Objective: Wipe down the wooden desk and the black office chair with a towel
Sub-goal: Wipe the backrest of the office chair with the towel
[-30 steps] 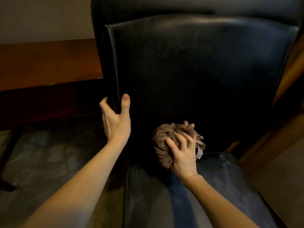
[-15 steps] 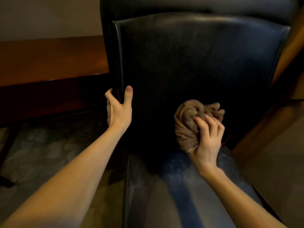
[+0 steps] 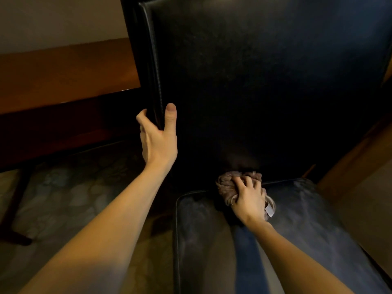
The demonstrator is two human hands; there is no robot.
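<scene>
Right grip (image 3: 249, 200) clutches a crumpled, nubby towel (image 3: 226, 186); left grip (image 3: 159, 143) clasps the smooth black chair (image 3: 254, 81) edge.

The chair (image 3: 254, 81) top runs off frame; towel (image 3: 225, 187) half covered.

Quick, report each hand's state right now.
Left hand: grips the side edge of the chair backrest.
Right hand: holds the bunched towel at the backrest's base.

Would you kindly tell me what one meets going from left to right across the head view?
wooden desk → left hand, gripping the chair back by its edge → right hand, clutching the towel → wooden panel
</scene>
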